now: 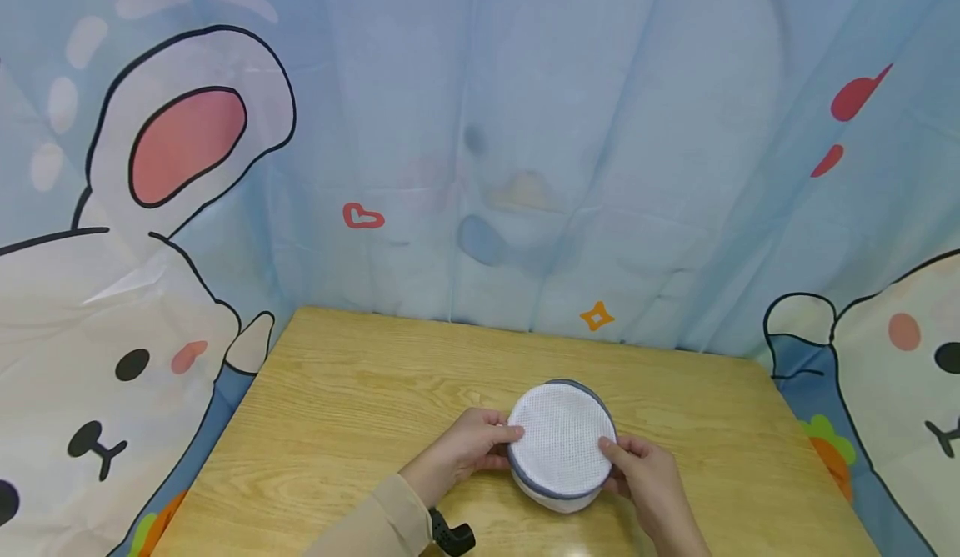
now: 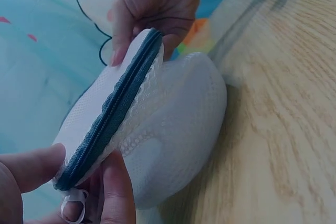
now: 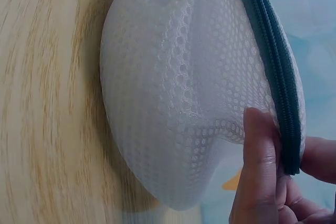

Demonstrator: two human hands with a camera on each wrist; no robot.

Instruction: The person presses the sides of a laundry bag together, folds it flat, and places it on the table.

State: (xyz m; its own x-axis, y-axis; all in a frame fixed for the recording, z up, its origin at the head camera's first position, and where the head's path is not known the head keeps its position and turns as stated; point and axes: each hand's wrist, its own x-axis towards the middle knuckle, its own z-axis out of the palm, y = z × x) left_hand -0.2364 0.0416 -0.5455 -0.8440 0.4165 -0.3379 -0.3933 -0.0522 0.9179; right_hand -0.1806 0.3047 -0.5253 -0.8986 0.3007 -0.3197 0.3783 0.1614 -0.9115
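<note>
1. Left hand (image 1: 472,444) pinches the mesh bag (image 1: 561,440) at its left edge.
2. Right hand (image 1: 648,478) pinches its right edge.
3. Mesh bag lies between them, table's (image 1: 360,390) near side.
4. Underside, poorly seen, apparently touches table.

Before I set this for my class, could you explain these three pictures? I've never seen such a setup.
There is no machine here, just a person's left hand and right hand, both bare. The wide picture comes from a head-worn camera looking forward and down; the other two come from wrist-worn cameras, one on each side. The fingers pinch opposite edges of a white mesh bag with a blue zip along its rim. Its underside seems to rest on the wooden table.
</note>
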